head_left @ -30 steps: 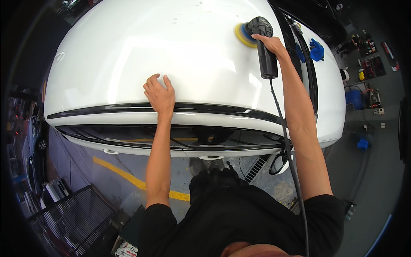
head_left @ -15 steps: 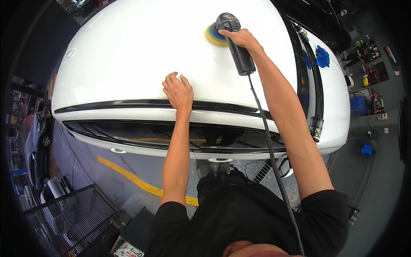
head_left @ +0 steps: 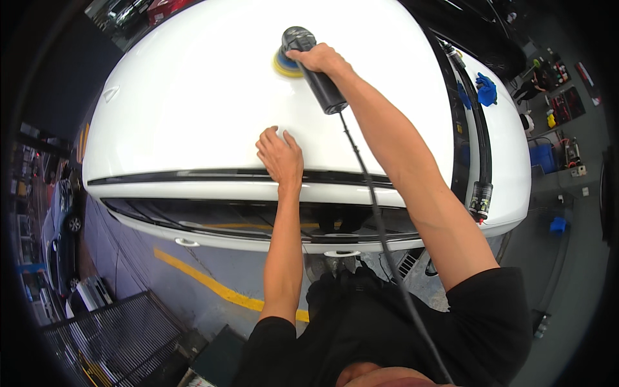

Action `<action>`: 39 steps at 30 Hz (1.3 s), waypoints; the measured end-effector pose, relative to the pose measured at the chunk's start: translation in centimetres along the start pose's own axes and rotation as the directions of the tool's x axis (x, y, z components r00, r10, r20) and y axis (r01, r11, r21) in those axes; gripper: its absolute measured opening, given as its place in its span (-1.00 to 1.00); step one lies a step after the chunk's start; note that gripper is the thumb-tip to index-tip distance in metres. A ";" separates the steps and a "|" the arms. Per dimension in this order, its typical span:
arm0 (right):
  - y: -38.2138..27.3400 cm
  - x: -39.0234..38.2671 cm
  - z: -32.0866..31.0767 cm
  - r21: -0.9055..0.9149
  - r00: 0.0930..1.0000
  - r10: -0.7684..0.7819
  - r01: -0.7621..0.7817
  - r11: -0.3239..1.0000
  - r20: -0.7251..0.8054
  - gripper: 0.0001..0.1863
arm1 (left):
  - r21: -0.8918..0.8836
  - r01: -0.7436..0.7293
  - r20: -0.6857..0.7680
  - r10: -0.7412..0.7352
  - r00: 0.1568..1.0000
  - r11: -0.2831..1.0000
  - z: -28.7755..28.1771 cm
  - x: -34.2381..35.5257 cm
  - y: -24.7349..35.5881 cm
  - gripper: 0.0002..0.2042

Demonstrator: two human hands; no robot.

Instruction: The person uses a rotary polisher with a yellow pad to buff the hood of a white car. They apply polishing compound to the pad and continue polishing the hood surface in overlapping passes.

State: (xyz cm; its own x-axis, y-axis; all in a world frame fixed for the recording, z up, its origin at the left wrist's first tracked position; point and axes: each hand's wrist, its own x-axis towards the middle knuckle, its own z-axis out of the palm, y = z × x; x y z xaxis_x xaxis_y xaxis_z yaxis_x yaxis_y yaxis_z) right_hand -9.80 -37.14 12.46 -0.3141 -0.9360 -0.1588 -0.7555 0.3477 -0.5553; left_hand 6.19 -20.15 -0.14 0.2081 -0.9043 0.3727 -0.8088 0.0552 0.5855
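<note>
My right hand (head_left: 319,59) grips a black power polisher (head_left: 322,87) whose blue and yellow round pad (head_left: 283,66) rests on a white car roof (head_left: 193,90); its black cord runs down across my body. My left hand (head_left: 279,155) is open, its loosely curved fingers on the roof below the polisher, beside the black roof rail. At the right, blue cloths (head_left: 487,89) lie by the windscreen, and a black bottle (head_left: 480,201) lies at the lower end of the dark trim there.
A dark car (head_left: 483,42) stands beyond, another car (head_left: 64,229) at the left. Below left is a metal grating (head_left: 116,329). Shelved supplies (head_left: 561,109), a blue bin (head_left: 543,157) and a dark-clothed person (head_left: 529,87) are at the right.
The polisher has moved left across the roof with my right hand on it. My left hand has shifted right, and lately slightly down, in the picture.
</note>
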 end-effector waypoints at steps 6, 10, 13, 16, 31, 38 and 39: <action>1.2 2.9 -2.0 0.036 0.997 0.049 -0.047 0.998 -0.066 -0.08 | 0.019 0.001 0.029 -0.001 1.000 1.000 -0.3 0.1 0.3 -0.71; 6.1 5.4 -4.5 0.047 0.993 0.105 -0.102 0.994 -0.047 -0.05 | 0.035 -0.002 0.024 0.002 1.000 0.999 -0.1 -0.1 0.2 -0.70; 10.7 6.1 -6.6 0.065 0.990 0.129 -0.125 0.990 -0.050 -0.04 | 0.053 -0.004 0.023 0.003 1.000 0.999 0.3 -0.1 0.3 -0.70; 14.2 4.6 -8.7 0.114 0.979 0.199 -0.194 0.974 -0.038 -0.02 | 0.074 0.009 0.016 -0.010 1.000 0.997 0.1 0.0 0.1 -0.69; 36.4 3.3 -17.5 0.277 0.898 0.396 -0.338 0.900 -0.192 0.18 | 0.101 -0.071 0.072 0.064 0.995 0.992 0.4 -0.1 0.5 -0.70; 41.4 4.4 -20.4 0.347 0.867 0.483 -0.418 0.840 -0.125 0.14 | 0.080 -0.049 0.071 0.043 0.997 0.996 0.4 -0.2 0.8 -0.71; 41.6 4.9 -20.7 0.368 0.869 0.483 -0.417 0.831 -0.107 0.14 | 0.081 -0.048 0.074 0.042 0.996 0.996 0.3 -0.2 0.9 -0.71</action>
State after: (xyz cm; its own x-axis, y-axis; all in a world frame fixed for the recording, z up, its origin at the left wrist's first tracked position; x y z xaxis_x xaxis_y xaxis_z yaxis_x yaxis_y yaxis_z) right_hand -54.64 -26.08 5.46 -0.6992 -0.6399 -0.3189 -0.2860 0.6591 -0.6955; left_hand 5.26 -20.05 0.05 0.1333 -0.9299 0.3428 -0.8595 0.0638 0.5072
